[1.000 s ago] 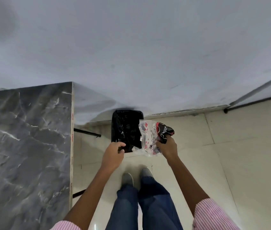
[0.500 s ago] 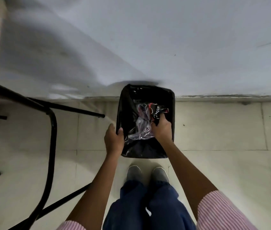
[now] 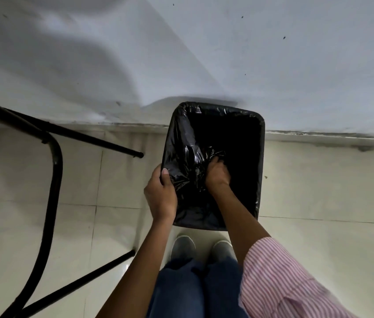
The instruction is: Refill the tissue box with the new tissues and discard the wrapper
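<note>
Head view: left hand [image 3: 162, 196] pinching bin liner [image 3: 182, 157] edge; right hand [image 3: 217, 174] deep inside bin [image 3: 260, 161], grip hidden. Best: let go low, pull out slowly.

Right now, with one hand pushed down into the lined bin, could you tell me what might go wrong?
1. The right hand presses into the loose black liner; withdrawing could drag the liner up or off the rim.
2. The left hand grips only the bin edge, so the bin may tip or slide on the smooth tiled floor.
3. The wrapper is out of sight; it may cling to the fingers.
</note>
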